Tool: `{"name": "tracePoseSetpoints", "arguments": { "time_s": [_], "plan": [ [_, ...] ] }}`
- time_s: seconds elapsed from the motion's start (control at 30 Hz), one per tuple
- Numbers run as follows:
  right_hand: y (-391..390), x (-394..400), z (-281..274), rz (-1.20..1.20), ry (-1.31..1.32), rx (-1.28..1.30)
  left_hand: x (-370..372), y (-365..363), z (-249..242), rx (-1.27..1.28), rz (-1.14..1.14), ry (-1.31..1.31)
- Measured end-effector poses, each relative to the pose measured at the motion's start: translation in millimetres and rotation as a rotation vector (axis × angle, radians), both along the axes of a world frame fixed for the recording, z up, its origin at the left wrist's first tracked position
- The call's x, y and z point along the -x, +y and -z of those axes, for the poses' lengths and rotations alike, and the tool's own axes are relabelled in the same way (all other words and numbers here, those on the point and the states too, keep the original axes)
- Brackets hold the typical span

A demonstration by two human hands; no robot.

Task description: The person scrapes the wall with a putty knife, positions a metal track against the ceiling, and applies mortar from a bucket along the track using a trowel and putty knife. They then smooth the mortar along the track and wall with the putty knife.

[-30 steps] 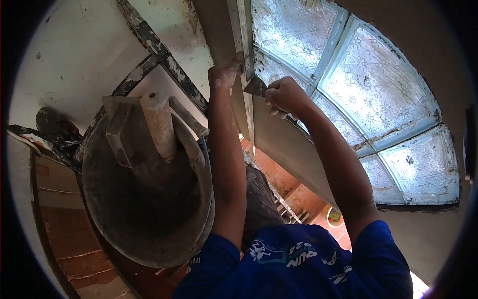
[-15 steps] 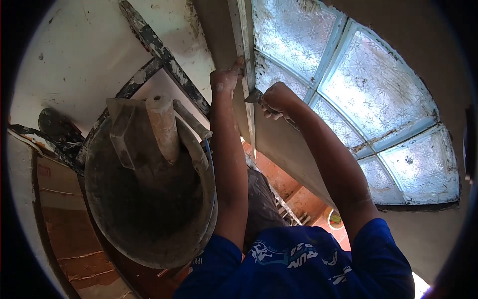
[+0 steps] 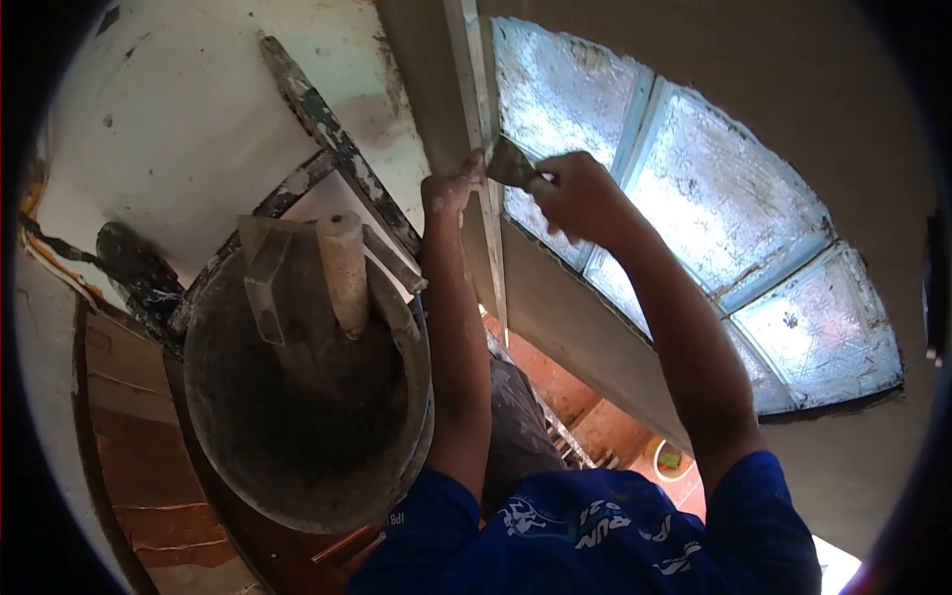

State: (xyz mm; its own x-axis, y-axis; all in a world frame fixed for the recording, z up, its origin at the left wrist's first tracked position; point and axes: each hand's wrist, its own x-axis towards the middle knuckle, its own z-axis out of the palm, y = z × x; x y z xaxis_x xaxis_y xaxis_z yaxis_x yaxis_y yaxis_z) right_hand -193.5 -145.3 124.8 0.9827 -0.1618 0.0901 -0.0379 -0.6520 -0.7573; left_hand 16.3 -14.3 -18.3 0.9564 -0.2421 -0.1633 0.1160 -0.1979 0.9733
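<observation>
My left hand [image 3: 448, 191] is closed on a long, narrow straightedge strip [image 3: 490, 228] that runs along the wall corner, its fingers reaching the strip's edge. In my right hand [image 3: 580, 198] is a putty knife [image 3: 509, 164]. Its wide, dirty blade meets the strip just beside the left fingertips. Left of my forearm stands a mortar-stained bucket [image 3: 307, 426]. A grey-crusted trowel [image 3: 266, 288] with a thick round handle [image 3: 343, 273] rests in it.
Frosted glass blocks [image 3: 714, 188] form a curved window in the grey plastered wall [image 3: 565, 302] at right. A paint-spattered dark frame [image 3: 342, 149] stands behind the bucket. Below lie the reddish floor [image 3: 555, 362] and a round pail [image 3: 670, 461].
My right hand has moved the putty knife up along the strip, level with the left fingers. The left hand keeps its hold. The whole view has shifted slightly.
</observation>
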Motion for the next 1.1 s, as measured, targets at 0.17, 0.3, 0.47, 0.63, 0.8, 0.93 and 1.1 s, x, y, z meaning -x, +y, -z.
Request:
{"name": "tracePoseSetpoints", "arguments": {
  "time_s": [0.17,0.3,0.47,0.63,0.8,0.93,1.1],
  "plan": [
    [40.5,91.4,-22.0,-0.087,-0.47,-0.013,-11.8,-16.4,49.2,0.132,-0.054,-0.133],
    [68.0,107.1,-63.8,-0.496,-0.676,0.175,20.0,-15.3,25.8,0.024,-0.057,-0.071],
    [101.0,114.3,-100.1,-0.595,-0.808,0.373,21.0,-13.5,17.1,0.006,-0.07,-0.039],
    [138.2,83.0,-83.1,-0.899,-0.69,0.452,15.6,-10.4,6.9,-0.009,-0.092,-0.014],
    [94.3,5.2,-114.1,-0.436,-0.83,0.621,-48.0,-21.4,62.1,0.49,0.02,-0.197],
    [78.9,-64.8,-188.3,-0.183,-0.579,1.238,7.2,-1.0,13.0,0.064,0.132,-0.017],
    [70.8,-116.7,-223.2,-0.354,-0.189,1.791,-1.5,-14.5,31.6,0.185,0.028,-0.052]
  ]
}}
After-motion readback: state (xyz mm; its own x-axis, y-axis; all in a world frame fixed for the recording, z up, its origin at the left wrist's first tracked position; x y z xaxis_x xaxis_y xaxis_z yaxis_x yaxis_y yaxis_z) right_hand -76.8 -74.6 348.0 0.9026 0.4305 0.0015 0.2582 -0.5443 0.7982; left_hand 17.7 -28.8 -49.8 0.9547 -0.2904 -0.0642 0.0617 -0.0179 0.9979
